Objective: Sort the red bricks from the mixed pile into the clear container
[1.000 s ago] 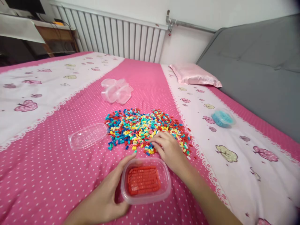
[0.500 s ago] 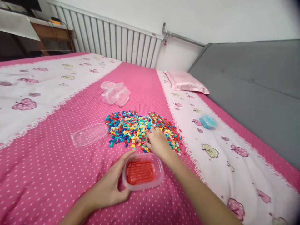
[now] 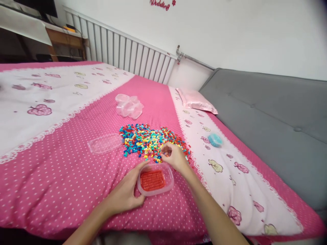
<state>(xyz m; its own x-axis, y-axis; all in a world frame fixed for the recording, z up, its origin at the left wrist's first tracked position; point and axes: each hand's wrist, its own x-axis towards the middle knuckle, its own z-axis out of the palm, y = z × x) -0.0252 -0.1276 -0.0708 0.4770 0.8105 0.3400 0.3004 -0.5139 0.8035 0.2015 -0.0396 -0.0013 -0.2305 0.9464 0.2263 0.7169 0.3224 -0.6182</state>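
My left hand (image 3: 127, 192) grips the left side of a clear plastic container (image 3: 169, 186), thumb at the near edge and fingers along the far edge. Inside it, red building bricks (image 3: 152, 180) lie packed in neat rows. Just beyond the container spreads a pile of small multicoloured building bricks (image 3: 143, 139). My right hand (image 3: 176, 158) is over the pile's near right part, thumb and fingertips pinched together. Whatever is between those fingertips is too small to make out. A clear plastic lid (image 3: 104, 144) lies left of the pile.
Several clear plastic containers (image 3: 129, 107) sit together beyond the pile. A container with light blue contents (image 3: 215, 140) rests at the right, near the grey headboard (image 3: 270, 126). A pink pillow (image 3: 195, 100) lies farther back on the bed's polka-dot cover (image 3: 63, 170).
My right hand has lifted slightly from the bricks, and its fingers have come into a pinch. My left hand still holds the container. The camera view has tilted up and shifted.
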